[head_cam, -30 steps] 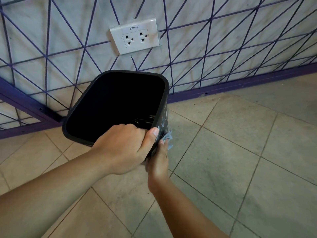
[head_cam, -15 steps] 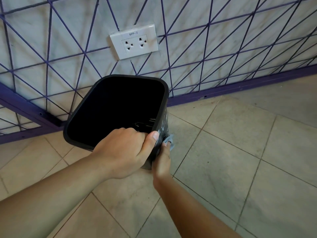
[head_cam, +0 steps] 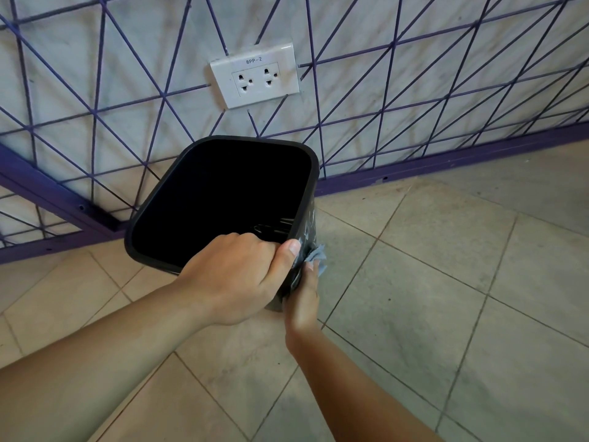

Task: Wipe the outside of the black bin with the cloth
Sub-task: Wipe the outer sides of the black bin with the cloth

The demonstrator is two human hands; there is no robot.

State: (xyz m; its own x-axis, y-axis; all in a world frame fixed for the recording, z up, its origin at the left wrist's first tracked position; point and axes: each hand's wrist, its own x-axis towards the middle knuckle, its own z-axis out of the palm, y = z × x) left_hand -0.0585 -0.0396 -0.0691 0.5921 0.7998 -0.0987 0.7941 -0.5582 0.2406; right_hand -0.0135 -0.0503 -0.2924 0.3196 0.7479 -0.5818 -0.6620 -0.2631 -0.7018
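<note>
near the wall, left hand (head_cam: 236,275) grips the bin (head_cam: 178,215) rim, right hand (head_cam: 302,298) presses cloth (head_cam: 317,255) against its side.

Right hand (head_cam: 302,295) and cloth (head_cam: 315,255) slightly higher on bin (head_cam: 306,237).

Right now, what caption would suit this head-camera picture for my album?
Left hand grips the black bin by its rim while the right hand presses a blue cloth against its outer side.

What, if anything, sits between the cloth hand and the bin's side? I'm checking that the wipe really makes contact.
Nothing visible does. The right hand presses the blue cloth straight against the black bin on its outer right wall, while the left hand holds the near rim. The contact patch itself is hidden behind the hands.
</note>
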